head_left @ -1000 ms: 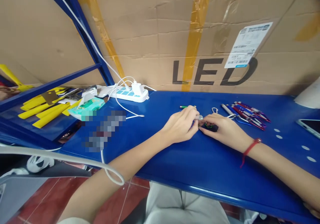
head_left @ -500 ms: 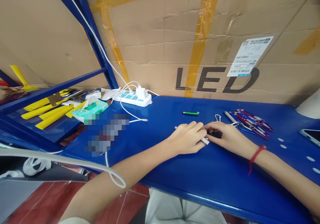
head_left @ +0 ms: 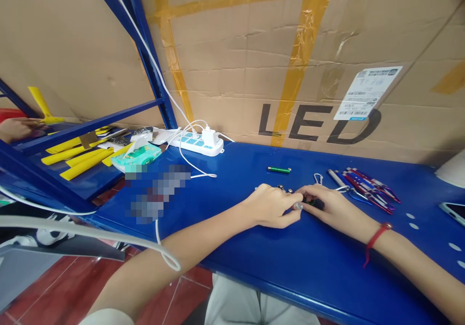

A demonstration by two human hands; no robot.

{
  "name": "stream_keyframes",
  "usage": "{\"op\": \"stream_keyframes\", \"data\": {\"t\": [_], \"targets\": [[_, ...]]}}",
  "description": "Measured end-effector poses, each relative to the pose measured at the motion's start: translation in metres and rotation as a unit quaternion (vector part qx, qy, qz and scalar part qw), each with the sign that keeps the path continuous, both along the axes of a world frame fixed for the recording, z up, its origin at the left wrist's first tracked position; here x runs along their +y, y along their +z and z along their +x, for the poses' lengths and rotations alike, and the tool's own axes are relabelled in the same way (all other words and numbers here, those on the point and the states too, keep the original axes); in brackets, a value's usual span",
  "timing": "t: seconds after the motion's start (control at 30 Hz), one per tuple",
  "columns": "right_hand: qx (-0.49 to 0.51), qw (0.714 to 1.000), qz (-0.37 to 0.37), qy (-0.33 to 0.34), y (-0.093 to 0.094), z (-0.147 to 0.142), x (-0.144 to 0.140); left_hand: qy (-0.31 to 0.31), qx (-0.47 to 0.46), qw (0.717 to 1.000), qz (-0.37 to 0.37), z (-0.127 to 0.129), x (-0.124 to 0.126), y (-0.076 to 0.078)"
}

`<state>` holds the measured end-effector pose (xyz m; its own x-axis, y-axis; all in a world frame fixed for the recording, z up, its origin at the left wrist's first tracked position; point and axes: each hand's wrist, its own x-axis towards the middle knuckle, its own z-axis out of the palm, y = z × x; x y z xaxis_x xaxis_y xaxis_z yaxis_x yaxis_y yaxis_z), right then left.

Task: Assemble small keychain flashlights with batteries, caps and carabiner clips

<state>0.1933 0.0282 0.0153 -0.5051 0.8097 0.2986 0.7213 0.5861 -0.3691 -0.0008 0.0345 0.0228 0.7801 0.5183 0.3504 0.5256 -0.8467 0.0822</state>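
A: Status on the hands?

B: Both down on the blue counter (head_left: 276,262), mid-width. Left hand (head_left: 271,208) curled, fingers (head_left: 290,202) closed around a small silver-tipped piece (head_left: 298,206) that pokes out on its right side. Right hand (head_left: 332,208) meets it there, fingers pinched on a small dark part (head_left: 315,202) lying on the counter. Looks like a little flashlight body, but it's too covered to be sure.

A: Loose bits nearby?

B: Two tiny metal pieces (head_left: 285,189) just beyond the left knuckles. Green tube (head_left: 279,170) farther back, lying flat, apart from both hands. Silver clip (head_left: 318,178) beyond the right hand. Bundle of red and blue keychain lights (head_left: 365,187) to the right of that, near the right hand but not touching.

A: Rest of the scene?

B: White power strip (head_left: 199,143) with a charger plugged in at the far left of the counter, cable trailing toward the near edge. Yellow strips (head_left: 78,158) on the shelf to the left. Phone (head_left: 454,212) at the right edge. Cardboard box (head_left: 312,73) marked LED behind it all.
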Motion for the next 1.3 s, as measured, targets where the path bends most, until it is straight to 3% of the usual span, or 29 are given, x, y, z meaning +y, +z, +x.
{"op": "stream_keyframes", "data": {"t": [0.53, 1.13, 1.3], "targets": [[-0.002, 0.999, 0.035, 0.004, -0.003, 0.0, 0.001, 0.06, 0.005, 0.998, 0.012, -0.003, 0.007, -0.001], [-0.022, 0.997, 0.062, -0.041, 0.007, -0.005, -0.007, 0.033, 0.018, 0.999, -0.006, -0.001, 0.005, -0.001], [0.004, 0.988, 0.135, -0.071, 0.007, -0.004, -0.007, 0.047, 0.024, 0.999, -0.007, -0.002, 0.006, 0.0]]}}
